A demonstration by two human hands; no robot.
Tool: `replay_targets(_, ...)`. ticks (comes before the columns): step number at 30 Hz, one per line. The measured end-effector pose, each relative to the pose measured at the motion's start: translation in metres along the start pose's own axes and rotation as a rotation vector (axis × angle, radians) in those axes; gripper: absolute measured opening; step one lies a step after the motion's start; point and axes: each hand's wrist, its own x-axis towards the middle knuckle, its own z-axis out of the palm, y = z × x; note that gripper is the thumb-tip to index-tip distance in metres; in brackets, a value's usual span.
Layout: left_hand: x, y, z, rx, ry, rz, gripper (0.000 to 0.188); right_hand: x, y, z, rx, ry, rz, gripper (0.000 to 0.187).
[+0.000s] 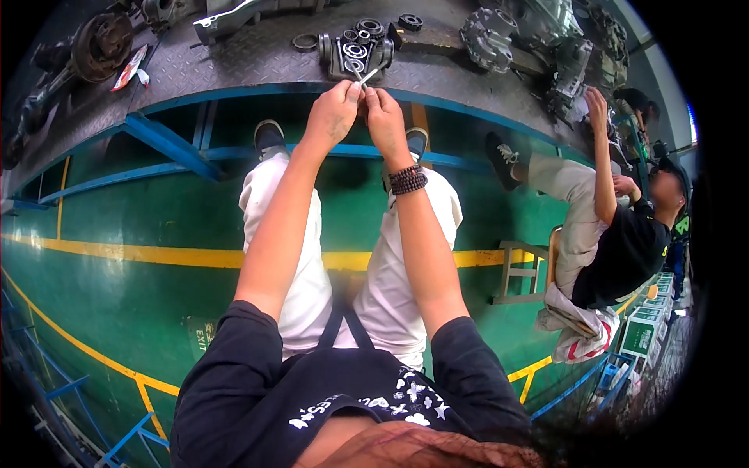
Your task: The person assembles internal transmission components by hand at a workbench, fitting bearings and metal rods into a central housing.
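My left hand (332,114) and my right hand (385,118) meet at the bench's front edge. Their fingers are pinched together around two slim silvery rods (370,76) that cross just beyond the fingertips. Which hand grips which rod is hard to see, and the exact kind of tool does not show. Right behind the rods sits a dark metal housing (337,61) with several bearings (355,51) and rings on and in it. A loose ring (304,42) lies left of the housing, and a toothed ring or bearing (410,22) lies to its far right.
The steel bench (257,62) on a blue frame carries a brake drum (101,47) and a red-white packet (130,67) at left, and metal gear housings (488,37) at right. A co-worker (624,242) sits on a stool (519,273) to my right, reaching toward the bench.
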Motion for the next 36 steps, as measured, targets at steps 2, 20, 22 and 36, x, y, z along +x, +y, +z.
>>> replay_targets(2, -0.001, 0.003, 0.002, 0.054, -0.028, -0.018, 0.038, 0.001, 0.005, 0.0, 0.166, -0.029, 0.184, 0.03)
replay_targets(20, 0.005, 0.014, 0.0, -0.48, 0.34, 0.052, 0.034, 0.023, -0.011, -0.014, -0.058, 0.342, 0.091, 0.031)
replay_targets(22, 0.005, 0.009, -0.004, -0.498, 0.373, 0.006, 0.035, 0.018, -0.02, -0.009, -0.078, 0.392, -0.021, 0.031)
replay_targets(36, 0.005, 0.022, -0.006, -0.299, 0.483, 0.047, 0.034, 0.008, -0.023, -0.013, 0.079, 0.309, -0.066, 0.035)
